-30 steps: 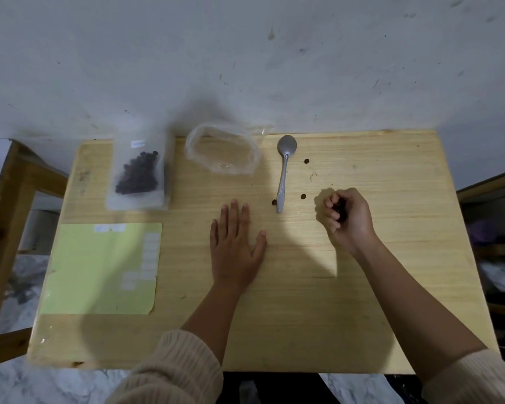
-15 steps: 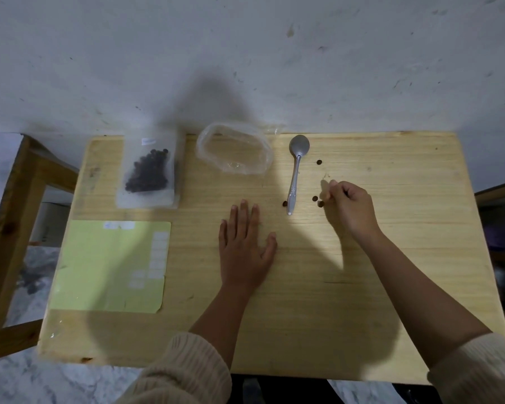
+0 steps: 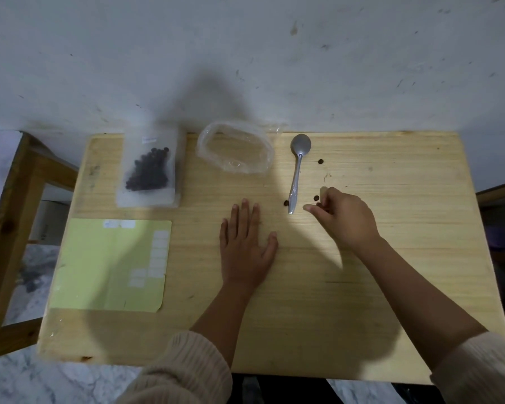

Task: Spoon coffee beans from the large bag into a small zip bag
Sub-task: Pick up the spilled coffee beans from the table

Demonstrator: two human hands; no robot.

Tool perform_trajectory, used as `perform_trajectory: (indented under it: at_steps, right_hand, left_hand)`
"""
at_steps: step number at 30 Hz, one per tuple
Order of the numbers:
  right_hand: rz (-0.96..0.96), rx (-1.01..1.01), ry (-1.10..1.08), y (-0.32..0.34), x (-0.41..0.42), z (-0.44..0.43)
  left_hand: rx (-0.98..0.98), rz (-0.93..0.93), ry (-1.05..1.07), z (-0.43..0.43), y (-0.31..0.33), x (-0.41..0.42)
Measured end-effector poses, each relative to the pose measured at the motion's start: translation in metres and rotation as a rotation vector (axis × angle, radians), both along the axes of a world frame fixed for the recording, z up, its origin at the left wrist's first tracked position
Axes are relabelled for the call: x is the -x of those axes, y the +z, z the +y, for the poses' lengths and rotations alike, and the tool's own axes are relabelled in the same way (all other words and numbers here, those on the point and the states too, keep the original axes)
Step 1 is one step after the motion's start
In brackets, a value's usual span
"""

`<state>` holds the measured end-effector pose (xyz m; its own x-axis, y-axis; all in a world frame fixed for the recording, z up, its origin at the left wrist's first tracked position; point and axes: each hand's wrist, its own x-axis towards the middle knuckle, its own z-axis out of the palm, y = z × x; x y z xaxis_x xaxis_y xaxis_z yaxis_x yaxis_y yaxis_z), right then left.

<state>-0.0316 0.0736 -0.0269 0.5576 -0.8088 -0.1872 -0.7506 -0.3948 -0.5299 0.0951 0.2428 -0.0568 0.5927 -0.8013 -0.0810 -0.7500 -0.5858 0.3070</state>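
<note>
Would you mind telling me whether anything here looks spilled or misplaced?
A few loose coffee beans lie on the table beside the spoon, outside the small zip bag and the large bag, near the right hand.

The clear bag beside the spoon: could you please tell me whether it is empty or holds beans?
Empty, it seems: the clear bag gapes open, and only the table shows through it, no dark beans.

Nothing legible here, honestly. The small frosted plastic zip bag of dark coffee beans [image 3: 149,170] has a tiny white label [image 3: 150,139] near its top with faint print, too small and blurry to read. White stickers [image 3: 160,249] on the pale green paper sheet [image 3: 99,266] show no readable marks either.
</note>
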Motion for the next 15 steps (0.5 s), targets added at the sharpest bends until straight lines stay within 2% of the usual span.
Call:
perform_trajectory:
  at_steps: [4,9,11,15]
  right_hand:
    - [0.115,0.166,0.167,-0.004,0.001,0.0]
    - [0.161,0.31,0.207,-0.011,0.001,0.008]
    - [0.085,0.229,0.105,-0.003,-0.001,0.009]
    - [-0.357,-0.238,-0.306,0.021,-0.001,0.006]
  left_hand:
    - [-0.004,-0.003,-0.003,0.001,-0.001,0.0]
    - [-0.004,-0.002,-0.004,0.001,-0.001,0.0]
    - [-0.006,-0.003,-0.004,0.001,0.0,0.0]
    - [-0.005,-0.007,-0.009,0.001,0.0,0.0]
